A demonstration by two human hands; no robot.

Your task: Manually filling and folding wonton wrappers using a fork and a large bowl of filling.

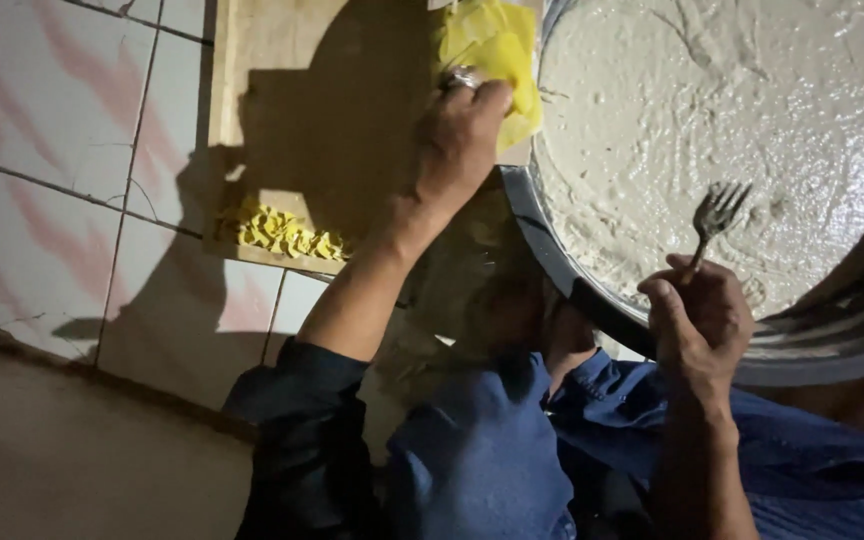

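My left hand (460, 140) reaches forward over a wooden board (282, 90) and grips a yellow, thin piece of food (497, 55) next to the rim of a big metal bowl (592, 300). A ring shows on one finger. My right hand (697, 320) holds a metal fork (714, 215) by its handle, tines up, over the near side of the bowl. The bowl is filled with pale, wet batter (722, 110). Both sleeves are dark blue.
A small heap of yellow crinkled pieces (282, 232) lies at the near edge of the board. The board rests on a tiled floor with pink streaks (62, 130). My knees in blue cloth (482, 450) are below the bowl.
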